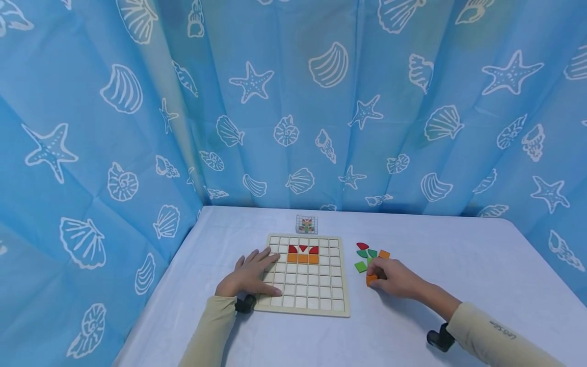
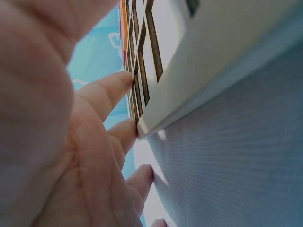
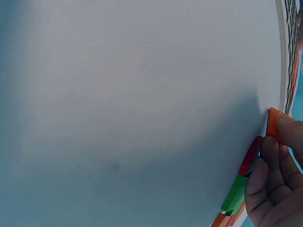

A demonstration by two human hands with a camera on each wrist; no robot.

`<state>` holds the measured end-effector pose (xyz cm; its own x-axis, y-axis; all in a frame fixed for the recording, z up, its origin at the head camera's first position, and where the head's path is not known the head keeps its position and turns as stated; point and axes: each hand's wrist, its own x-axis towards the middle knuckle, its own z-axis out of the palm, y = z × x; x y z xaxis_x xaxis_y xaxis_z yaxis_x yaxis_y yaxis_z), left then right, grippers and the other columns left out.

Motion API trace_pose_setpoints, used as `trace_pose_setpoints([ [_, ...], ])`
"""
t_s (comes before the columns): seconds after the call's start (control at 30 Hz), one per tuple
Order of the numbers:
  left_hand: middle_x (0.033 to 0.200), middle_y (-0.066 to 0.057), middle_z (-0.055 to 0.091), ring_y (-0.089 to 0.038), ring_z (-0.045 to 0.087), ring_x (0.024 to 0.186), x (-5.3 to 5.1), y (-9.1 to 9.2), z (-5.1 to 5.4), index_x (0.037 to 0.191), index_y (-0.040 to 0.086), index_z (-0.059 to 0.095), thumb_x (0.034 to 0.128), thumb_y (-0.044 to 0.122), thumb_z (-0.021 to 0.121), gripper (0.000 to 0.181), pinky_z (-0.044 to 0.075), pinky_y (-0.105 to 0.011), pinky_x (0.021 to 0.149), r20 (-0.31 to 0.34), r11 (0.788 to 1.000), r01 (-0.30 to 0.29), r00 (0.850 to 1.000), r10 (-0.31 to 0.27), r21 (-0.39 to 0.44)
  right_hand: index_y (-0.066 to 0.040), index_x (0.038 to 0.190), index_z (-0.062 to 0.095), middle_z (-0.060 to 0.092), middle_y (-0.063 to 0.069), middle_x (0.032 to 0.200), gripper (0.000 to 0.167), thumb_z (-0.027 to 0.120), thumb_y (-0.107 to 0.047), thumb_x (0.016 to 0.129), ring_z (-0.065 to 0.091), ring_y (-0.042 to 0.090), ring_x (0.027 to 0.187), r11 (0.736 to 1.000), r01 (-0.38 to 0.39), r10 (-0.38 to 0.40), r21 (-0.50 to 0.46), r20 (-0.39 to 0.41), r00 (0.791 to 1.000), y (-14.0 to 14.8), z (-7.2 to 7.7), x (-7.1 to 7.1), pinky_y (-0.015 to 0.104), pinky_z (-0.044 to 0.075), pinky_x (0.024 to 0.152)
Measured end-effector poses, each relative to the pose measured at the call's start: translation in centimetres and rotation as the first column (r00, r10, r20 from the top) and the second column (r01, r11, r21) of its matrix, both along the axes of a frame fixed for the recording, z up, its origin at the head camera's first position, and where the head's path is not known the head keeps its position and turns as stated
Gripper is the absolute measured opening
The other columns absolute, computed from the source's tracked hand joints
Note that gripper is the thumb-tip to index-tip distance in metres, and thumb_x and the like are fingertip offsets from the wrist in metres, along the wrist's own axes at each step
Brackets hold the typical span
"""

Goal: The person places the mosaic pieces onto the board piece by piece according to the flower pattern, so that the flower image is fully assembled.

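The wooden grid board lies on the white table, with red pieces above a row of orange squares in its upper middle. My left hand rests with spread fingers on the board's left edge; in the left wrist view that hand touches the board's rim. To the right of the board my right hand pinches an orange piece. The right wrist view shows this orange piece between thumb and fingers of the hand.
Beside my right hand lie a red piece, green pieces and another orange piece. A small printed pattern card lies behind the board. A blue shell-patterned curtain hangs behind the table.
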<state>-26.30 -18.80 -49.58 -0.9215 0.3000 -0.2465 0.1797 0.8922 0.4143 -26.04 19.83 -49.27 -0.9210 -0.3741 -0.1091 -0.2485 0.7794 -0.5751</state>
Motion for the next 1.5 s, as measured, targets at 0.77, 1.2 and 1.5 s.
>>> trace_pose_setpoints([
  [0.77, 0.165, -0.005, 0.022, -0.038, 0.013, 0.153, -0.6, -0.1, -0.1, 0.154, 0.027, 0.036, 0.0698, 0.062, 0.08, 0.101, 0.009, -0.066, 0.12, -0.013, 1.0, 0.003, 1.0, -0.003, -0.02, -0.012, 0.101, 0.066, 0.068, 0.002, 0.098, 0.013, 0.071, -0.009, 0.089, 0.057, 0.016, 0.081, 0.985, 0.108, -0.114, -0.131, -0.038, 0.993, -4.2, 2.5, -2.5, 0.029, 0.055, 0.074],
  [1.2, 0.165, -0.005, 0.022, -0.037, 0.012, 0.153, -0.6, -0.1, -0.1, 0.153, 0.028, 0.037, 0.0697, 0.062, 0.081, 0.101, 0.008, -0.065, 0.12, -0.021, 0.999, -0.01, 1.0, 0.009, -0.03, -0.012, 0.104, 0.068, 0.067, 0.003, 0.098, 0.015, 0.072, -0.015, 0.09, 0.061, 0.017, 0.086, 0.956, 0.179, -0.186, -0.233, -0.008, 0.983, -8.4, 1.4, -4.7, 0.031, 0.057, 0.078],
  [1.5, 0.165, -0.006, 0.023, -0.038, 0.013, 0.152, -0.3, 0.0, -0.2, 0.153, 0.027, 0.037, 0.0692, 0.062, 0.081, 0.101, 0.009, -0.065, 0.12, -0.023, 1.0, 0.004, 1.0, -0.004, -0.002, -0.012, 0.101, 0.068, 0.066, 0.002, 0.094, 0.015, 0.074, -0.015, 0.088, 0.06, 0.016, 0.083, 0.945, 0.213, -0.219, -0.25, 0.004, 0.976, -10.7, 0.4, -4.9, 0.028, 0.056, 0.073],
])
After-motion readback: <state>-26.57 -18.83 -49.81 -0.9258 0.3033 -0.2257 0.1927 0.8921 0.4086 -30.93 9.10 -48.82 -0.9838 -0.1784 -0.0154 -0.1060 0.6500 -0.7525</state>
